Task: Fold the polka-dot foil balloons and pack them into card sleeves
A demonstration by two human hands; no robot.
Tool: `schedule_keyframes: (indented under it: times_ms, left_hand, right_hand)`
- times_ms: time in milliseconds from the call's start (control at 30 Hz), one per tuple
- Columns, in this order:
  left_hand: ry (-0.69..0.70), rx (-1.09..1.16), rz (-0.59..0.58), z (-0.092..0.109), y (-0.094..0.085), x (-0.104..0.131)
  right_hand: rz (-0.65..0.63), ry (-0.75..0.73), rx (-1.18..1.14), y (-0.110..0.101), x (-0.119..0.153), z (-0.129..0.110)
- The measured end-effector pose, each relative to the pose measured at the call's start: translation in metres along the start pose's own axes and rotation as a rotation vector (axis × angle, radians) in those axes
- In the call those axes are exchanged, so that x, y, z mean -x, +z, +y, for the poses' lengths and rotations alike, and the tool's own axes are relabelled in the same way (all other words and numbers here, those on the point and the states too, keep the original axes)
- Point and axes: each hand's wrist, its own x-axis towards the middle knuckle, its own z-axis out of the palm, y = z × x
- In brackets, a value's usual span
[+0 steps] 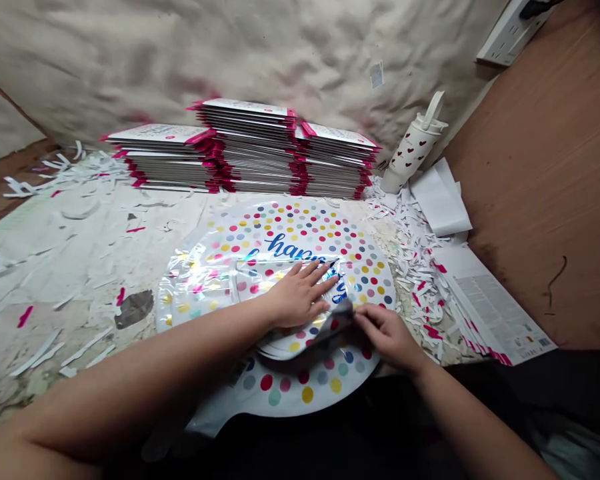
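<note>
The dotted foil sheet [310, 225] lies flat at the table's near edge, mid-scene, its near rim overhanging, blue lettering at its centre. A folded flap [261, 272] of similar dotted film sits on it. The left hand [300, 293] is spread flat on the flap, gripping nothing; the right hand [387, 333] pinches a lifted dark edge [337, 321] between thumb and fingers. The film looks light, limp and slippery, likely to crease, so the rim or near-left tail seems the best hold, with a flat palm steadying the rest. Beyond stand pink-edged packet stacks [257, 150]; far right, a heart-patterned tumbler [413, 155] and paper shreds [413, 257]; right, fanned printed cards [500, 308].
</note>
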Motion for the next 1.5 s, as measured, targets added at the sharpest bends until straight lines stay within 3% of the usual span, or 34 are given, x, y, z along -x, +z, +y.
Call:
schedule_keyframes:
  times_ms: [133,200,267,333,367,433,467,500,533,633,700,800,833,900,967,1000,1133,1267,1400,1433,1500]
  left_hand:
    - [-0.089,0.185,-0.031,-0.043,-0.012,0.04]
    - [-0.267,0.277,0.068,-0.07,-0.026,0.069]
    - [-0.51,0.335,0.238,-0.088,-0.042,0.097]
    - [-0.679,0.293,0.458,-0.086,-0.056,0.116]
    - [-0.698,0.237,0.577,-0.076,-0.06,0.121]
    - [-0.557,0.117,0.734,-0.041,-0.056,0.119]
    - [-0.404,0.091,0.705,-0.02,-0.048,0.115]
    - [-0.239,0.088,0.537,0.001,-0.038,0.108]
    - [-0.162,0.065,0.381,0.019,-0.026,0.101]
    - [-0.228,0.019,0.108,0.049,0.005,0.086]
    - [-0.264,0.013,0.032,0.048,0.015,0.084]
    - [-0.239,0.012,0.016,0.037,0.015,0.087]
    - [-0.236,0.014,0.015,0.035,0.013,0.088]
    - [-0.243,0.022,0.003,0.032,0.01,0.089]
    - [-0.258,0.03,-0.02,0.033,0.009,0.09]
    - [-0.263,0.033,-0.029,0.033,0.009,0.09]
    - [-0.262,0.029,-0.04,0.037,0.008,0.086]
    - [-0.311,-0.04,0.054,0.041,0.002,0.076]
    - [-0.367,0.037,0.08,0.027,-0.002,0.079]
    - [-0.363,0.088,0.084,0.021,-0.002,0.083]
    - [-0.303,0.186,0.095,0.011,-0.001,0.093]
  right_hand:
    - [0.144,0.278,0.022,0.0,-0.027,-0.002]
    - [0.152,0.311,0.07,0.002,-0.041,-0.003]
    - [0.166,0.315,0.122,0.005,-0.054,-0.004]
    - [0.17,0.323,0.18,0.009,-0.064,-0.004]
    - [0.164,0.328,0.209,0.01,-0.068,-0.003]
    - [0.146,0.337,0.266,0.01,-0.074,-0.002]
    - [0.136,0.341,0.295,0.009,-0.075,-0.003]
    - [0.127,0.344,0.326,0.009,-0.076,-0.004]
    - [0.124,0.348,0.358,0.008,-0.075,-0.007]
    - [0.196,0.342,0.5,0.014,-0.067,-0.022]
    - [0.221,0.173,0.652,0.025,-0.06,-0.031]
    - [0.004,-0.15,0.787,0.044,-0.055,-0.034]
    - [-0.084,-0.153,0.79,0.046,-0.055,-0.031]
    - [-0.147,-0.005,0.801,0.042,-0.054,-0.023]
    - [-0.104,0.098,0.827,0.03,-0.051,-0.015]
    - [-0.091,0.053,0.842,0.023,-0.048,-0.013]
    - [-0.114,-0.383,0.917,0.01,-0.034,-0.018]
    - [-0.021,-0.487,1.016,0.022,-0.024,-0.04]
    - [0.071,-0.789,0.774,0.031,-0.004,-0.049]
    - [0.118,-0.76,0.703,0.031,0.001,-0.044]
    - [0.197,-0.531,0.599,0.029,0.007,-0.028]
